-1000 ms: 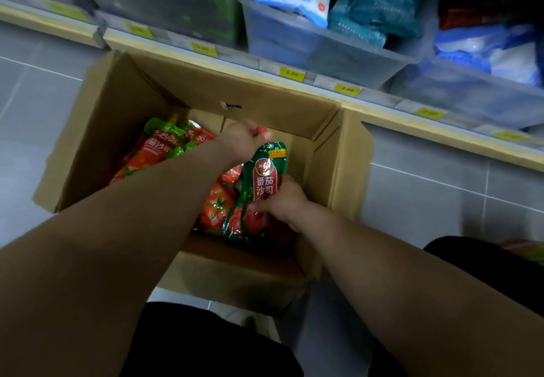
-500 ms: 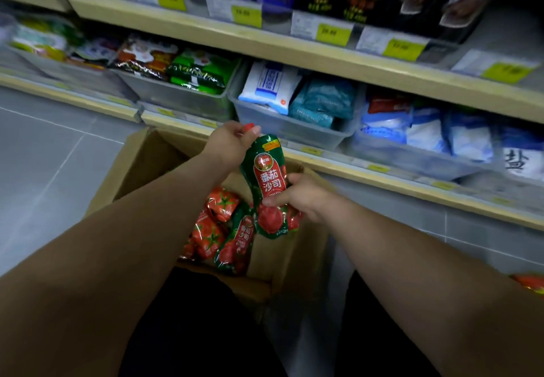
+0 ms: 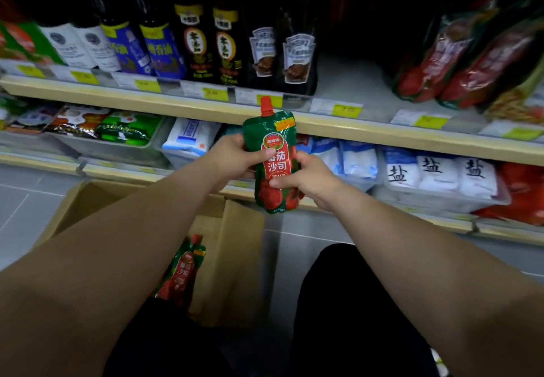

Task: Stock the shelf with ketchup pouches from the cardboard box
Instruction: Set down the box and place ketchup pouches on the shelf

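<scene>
I hold one green and red ketchup pouch (image 3: 272, 141) with a red spout upright in front of the shelf edge (image 3: 338, 129). My left hand (image 3: 232, 157) grips its left side, thumb across the label. My right hand (image 3: 306, 181) grips its lower right side. Below, the open cardboard box (image 3: 235, 259) stands on the floor, and one more ketchup pouch (image 3: 184, 270) shows inside it beside my left forearm. Similar red pouches (image 3: 459, 61) stand on the upper shelf at the right, with a bare gap (image 3: 350, 79) to their left.
Dark sauce bottles (image 3: 223, 44) fill the upper shelf's left and middle. On the lower shelf, clear bins (image 3: 117, 150) hold snack packs, and white salt bags (image 3: 435, 173) lie further right. Yellow price tags line the shelf edges. Grey floor tiles surround the box.
Both hands lifted the pouch out of the box and up to the level of the shelf edge. The view tilted up from the box to the shelves.
</scene>
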Demonstrator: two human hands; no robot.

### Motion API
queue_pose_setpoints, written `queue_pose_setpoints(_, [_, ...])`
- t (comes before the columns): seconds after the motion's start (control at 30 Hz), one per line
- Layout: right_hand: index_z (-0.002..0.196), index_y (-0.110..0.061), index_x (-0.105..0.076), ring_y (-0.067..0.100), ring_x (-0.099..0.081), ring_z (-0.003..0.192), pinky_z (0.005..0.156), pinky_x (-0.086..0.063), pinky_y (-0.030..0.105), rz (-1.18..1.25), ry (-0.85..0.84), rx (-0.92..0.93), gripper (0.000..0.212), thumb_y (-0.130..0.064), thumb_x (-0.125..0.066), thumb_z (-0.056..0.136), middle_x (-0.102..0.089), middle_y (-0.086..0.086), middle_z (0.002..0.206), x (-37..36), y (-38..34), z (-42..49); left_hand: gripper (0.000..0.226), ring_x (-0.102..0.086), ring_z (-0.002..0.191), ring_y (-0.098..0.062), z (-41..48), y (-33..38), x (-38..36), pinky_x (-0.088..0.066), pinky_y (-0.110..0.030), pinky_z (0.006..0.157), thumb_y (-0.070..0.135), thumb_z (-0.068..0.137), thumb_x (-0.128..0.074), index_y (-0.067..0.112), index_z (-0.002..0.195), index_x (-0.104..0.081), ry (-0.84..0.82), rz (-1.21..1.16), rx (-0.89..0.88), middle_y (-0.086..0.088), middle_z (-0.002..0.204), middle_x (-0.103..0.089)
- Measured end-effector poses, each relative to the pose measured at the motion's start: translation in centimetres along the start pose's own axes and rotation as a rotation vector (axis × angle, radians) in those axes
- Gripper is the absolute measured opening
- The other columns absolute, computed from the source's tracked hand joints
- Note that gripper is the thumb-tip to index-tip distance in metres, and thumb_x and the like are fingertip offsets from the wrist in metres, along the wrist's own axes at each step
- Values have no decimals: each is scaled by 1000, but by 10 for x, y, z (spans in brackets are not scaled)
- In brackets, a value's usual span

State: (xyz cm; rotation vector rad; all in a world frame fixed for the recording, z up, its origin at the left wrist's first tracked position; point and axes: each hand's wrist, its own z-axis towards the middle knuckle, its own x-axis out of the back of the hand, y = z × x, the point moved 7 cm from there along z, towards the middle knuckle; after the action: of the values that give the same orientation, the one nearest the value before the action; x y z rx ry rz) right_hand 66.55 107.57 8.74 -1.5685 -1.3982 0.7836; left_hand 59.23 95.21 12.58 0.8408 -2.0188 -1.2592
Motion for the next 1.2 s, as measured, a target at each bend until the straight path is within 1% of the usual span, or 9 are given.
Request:
queue_pose_setpoints(0.2, [127,-14,-49,23,-60,106,91,-51,38,-129,43,24,77,8,-79,60,-62,11,118,86,-2,-25,18,-67,87,-9,20,48,-70,-55,-26,67,19,79,-72,27,93,-64,-70,65,-79,8,93,-70])
queue_pose_setpoints(0.37, [118,-11,-58,20,-63,100,89,-49,32,-221,246,118,65,2,-82,58,-67,8,111,156,-12,-50,19,-68,87,-14,30,90,-132,-56,-31,72,19,78,-74,23,95,-66,-107,71,-168,5,92,-72])
queue_pose_setpoints(0.5, [109,-9,-62,26,-65,99,93,-51,45,-156,398,191,57,5,-81,57,-69,11,106,196,-17,-65,23,-69,69,0,27,109,-171,-51,-13,54,18,75,-76,20,96,-66,-117,-33,-210,11,76,-73])
queue_pose_setpoints(0.6, [92,-17,-64,25,-67,92,87,-53,46,-121,501,249,44,3,-81,58,-70,8,97,220,-24,-74,37,-69,81,-4,27,117,-194,-53,-13,60,16,70,-80,22,103,-62,-150,22,-252,7,92,-70])
queue_pose_setpoints(0.67, [96,-15,-64,25,-66,93,87,-54,46,-102,562,289,43,2,-81,60,-69,8,98,235,-32,-80,48,-64,86,-3,27,122,-201,-53,-13,66,19,69,-81,25,111,-58,-126,126,-287,8,98,-66])
queue_pose_setpoints(0.83, [106,-10,-64,20,-61,97,83,-47,27,-215,718,370,44,-9,-80,65,-65,4,103,266,-62,-92,60,-62,105,-16,36,144,-217,-48,-32,96,18,75,-77,11,129,-54,-23,244,-400,-6,119,-64])
queue_pose_setpoints(0.97, [96,-3,-63,15,-51,86,68,-37,1,-314,857,509,29,-7,-75,70,-52,3,97,293,-82,-106,45,-62,103,-12,42,172,-241,-47,-20,92,16,77,-74,12,120,-62,23,249,-545,-4,113,-68])
queue_pose_setpoints(1.07, [91,-3,-62,20,-55,83,65,-41,22,-415,920,521,20,-9,-70,74,-59,9,94,315,-84,-111,35,-63,100,-15,51,185,-261,-47,-21,88,17,79,-71,13,114,-66,55,293,-617,-4,107,-70])
queue_pose_setpoints(1.2, [93,-6,-62,24,-61,85,69,-47,32,-417,971,436,18,-13,-67,77,-67,9,93,347,-66,-106,38,-60,107,-20,76,185,-292,-44,-25,89,24,83,-68,14,119,-63,86,432,-630,-5,114,-68])
